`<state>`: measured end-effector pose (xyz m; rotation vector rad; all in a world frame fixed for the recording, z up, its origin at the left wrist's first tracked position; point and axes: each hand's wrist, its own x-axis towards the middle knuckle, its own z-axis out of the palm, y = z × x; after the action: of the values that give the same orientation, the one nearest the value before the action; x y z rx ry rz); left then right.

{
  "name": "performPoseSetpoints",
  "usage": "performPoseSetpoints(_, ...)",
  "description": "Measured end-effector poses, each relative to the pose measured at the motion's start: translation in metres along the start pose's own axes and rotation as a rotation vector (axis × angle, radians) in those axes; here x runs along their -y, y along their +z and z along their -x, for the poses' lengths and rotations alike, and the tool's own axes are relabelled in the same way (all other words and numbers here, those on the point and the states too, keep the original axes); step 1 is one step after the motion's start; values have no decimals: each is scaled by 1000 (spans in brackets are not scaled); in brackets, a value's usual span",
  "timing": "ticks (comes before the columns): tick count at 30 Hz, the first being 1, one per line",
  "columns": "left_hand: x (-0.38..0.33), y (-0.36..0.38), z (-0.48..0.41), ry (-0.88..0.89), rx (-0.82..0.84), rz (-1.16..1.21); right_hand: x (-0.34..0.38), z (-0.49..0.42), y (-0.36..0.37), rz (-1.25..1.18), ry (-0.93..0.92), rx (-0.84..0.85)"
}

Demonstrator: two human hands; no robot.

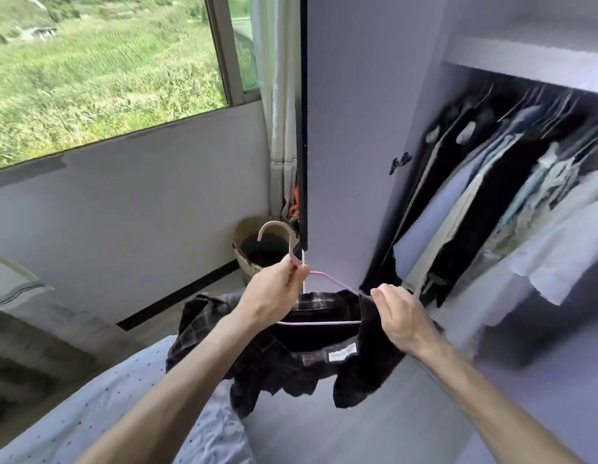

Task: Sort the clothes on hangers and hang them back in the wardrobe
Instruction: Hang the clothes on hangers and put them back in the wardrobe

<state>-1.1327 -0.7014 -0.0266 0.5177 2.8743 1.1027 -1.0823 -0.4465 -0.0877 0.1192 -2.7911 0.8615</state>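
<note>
We hold the hanger (pixel 319 323) up in front of us by its neck, just under the hook, so the dark checked shirt (pixel 290 373) drapes freely while we settle it. Our left hand (pixel 274 293) is clamped round that neck. Our right hand (pixel 399 316) pinches the shirt's shoulder at the hanger's right end, probably tugging cloth over it. The open wardrobe (pixel 525 61) stands to the right, already packed with clothes

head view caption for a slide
Left hand grips a pink hanger, right hand pinches the plaid shirt on it, wardrobe open.
</note>
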Motion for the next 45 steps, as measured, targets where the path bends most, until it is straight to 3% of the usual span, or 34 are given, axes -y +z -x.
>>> performPoseSetpoints(8, -72, 80, -59, 112, 197, -9, -83, 45, -47, -83, 278, 63)
performPoseSetpoints(13, -107, 132, -101, 159, 302, -4, -132, 63, -91, 105, 342, 335)
performPoseSetpoints(18, -149, 192, -132, 213, 454, 18, -143, 91, -113, -162, 498, 512)
performPoseSetpoints(26, -196, 282, -161, 315, 786, 72, -159, 142, -129, -707, 774, 289)
performPoseSetpoints(35, -216, 343, -164, 524, 1086, -133, -147, 166, -96, -951, 1115, -44)
performPoseSetpoints(40, -226, 342, -185, 698, 1042, -154, -143, 165, -83, -1041, 1241, -325)
performPoseSetpoints(45, -256, 326, -234, 924, 693, -212, -158, 142, -100, -1010, 1235, -532)
